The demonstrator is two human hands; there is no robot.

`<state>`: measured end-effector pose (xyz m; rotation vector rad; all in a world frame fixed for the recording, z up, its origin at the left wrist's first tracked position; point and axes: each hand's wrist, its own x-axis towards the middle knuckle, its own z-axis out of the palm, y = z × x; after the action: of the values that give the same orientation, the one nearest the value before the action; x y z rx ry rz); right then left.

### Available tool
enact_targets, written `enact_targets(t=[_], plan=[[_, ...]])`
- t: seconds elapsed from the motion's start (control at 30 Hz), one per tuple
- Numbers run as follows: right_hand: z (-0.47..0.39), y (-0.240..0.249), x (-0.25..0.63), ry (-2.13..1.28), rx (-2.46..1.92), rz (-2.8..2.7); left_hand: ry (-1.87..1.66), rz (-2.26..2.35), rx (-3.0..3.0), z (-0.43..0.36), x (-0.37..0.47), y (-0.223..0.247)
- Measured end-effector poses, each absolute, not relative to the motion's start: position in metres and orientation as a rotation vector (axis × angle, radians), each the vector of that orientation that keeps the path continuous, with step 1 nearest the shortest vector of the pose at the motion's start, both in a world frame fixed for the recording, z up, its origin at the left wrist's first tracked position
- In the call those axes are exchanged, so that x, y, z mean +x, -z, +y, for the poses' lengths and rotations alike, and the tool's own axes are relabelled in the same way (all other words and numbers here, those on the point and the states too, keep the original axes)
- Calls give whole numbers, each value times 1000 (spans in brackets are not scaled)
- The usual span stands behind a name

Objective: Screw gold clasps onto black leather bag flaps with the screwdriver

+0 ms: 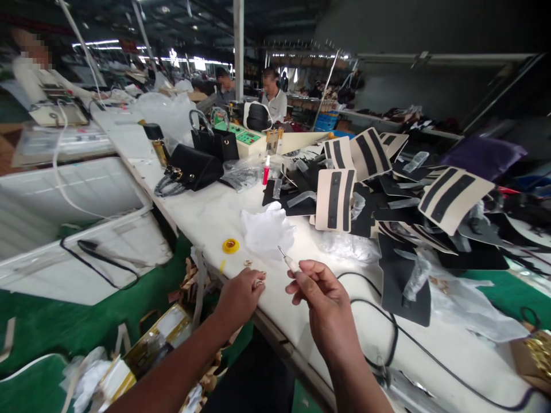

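Note:
My right hand (pixel 322 295) is closed on a small screwdriver (pixel 291 263), its pale handle pinched between thumb and fingers and its thin metal tip pointing up and to the left. To its left, at the table's front edge, my left hand (pixel 241 295) is closed with a small gold-coloured metal fitting (pixel 258 283) at its fingertips. Another gold fitting (pixel 247 263) lies on the table just beyond that hand. Past it sits a yellow tape roll (pixel 231 246). Crumpled white paper (pixel 269 229) lies beyond the screwdriver tip.
Black panels with striped beige pieces (pixel 336 201) pile up at the right. Black handbags (pixel 196 166) and a red bottle (pixel 266 171) stand farther back. A black cable (pixel 396 332) crosses the table. A white bin (pixel 86 258) is at left. Several people work beyond.

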<state>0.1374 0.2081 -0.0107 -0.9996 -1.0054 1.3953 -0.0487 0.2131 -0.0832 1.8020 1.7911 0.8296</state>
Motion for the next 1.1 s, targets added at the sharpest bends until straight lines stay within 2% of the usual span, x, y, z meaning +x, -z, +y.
enact_targets(t=[0.23,0.43,0.57,0.83,1.1], plan=[[255,-8,78,-1386,-1021,-1510,-922,1835,1866,204,-49,103],[327,-3,-10,-638,-1030,-2235,-996,1786,1907,197,-51,114],[360,17,-57,-479,-1154,-2555,-1037,1785,1921,194,-53,121],[388,52,-85,-368,-1175,-2771,-1164,1625,1972,190,-60,137],[365,28,-66,-274,-1190,-2739,-1284,1510,2028,190,-68,143]])
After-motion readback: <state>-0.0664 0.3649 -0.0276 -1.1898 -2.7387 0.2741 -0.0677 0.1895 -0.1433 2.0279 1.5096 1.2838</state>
